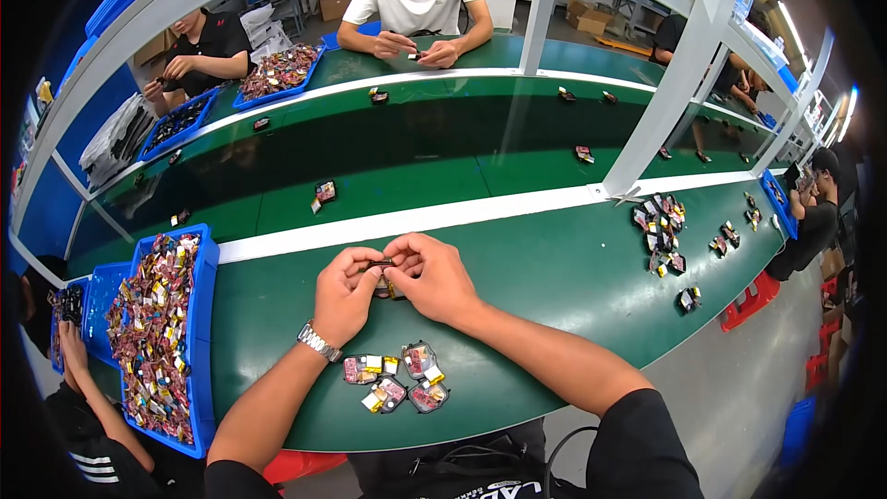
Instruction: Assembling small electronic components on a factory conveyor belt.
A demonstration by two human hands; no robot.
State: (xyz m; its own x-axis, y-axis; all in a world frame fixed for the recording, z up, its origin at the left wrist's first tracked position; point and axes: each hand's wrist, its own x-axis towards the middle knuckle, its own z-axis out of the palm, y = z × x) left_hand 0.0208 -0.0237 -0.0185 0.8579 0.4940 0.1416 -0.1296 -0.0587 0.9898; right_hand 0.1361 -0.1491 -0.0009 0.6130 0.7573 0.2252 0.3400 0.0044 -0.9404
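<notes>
Over the green bench top (296, 314), my left hand (346, 294) and my right hand (432, 279) meet with closed fingers. Between them is a small black plastic housing (389, 288), pinched from both sides. My fingers cover most of it, so its inside is hardly visible. Just below my hands, near the bench's front edge, lie several similar black housings (422, 362) with pink-red circuit boards and yellow-and-white parts. To the left of my left forearm stands a blue tray (205, 333) heaped with small pink, yellow and white electronic parts (152, 333).
Behind a white rail (370, 226) runs a dark green conveyor belt (416, 189) with scattered housings. More housings (661, 231) are clustered at the right. A white post (674, 74) rises from the rail. A person in white (416, 0) sits opposite; another person's hand (72, 346) is at far left.
</notes>
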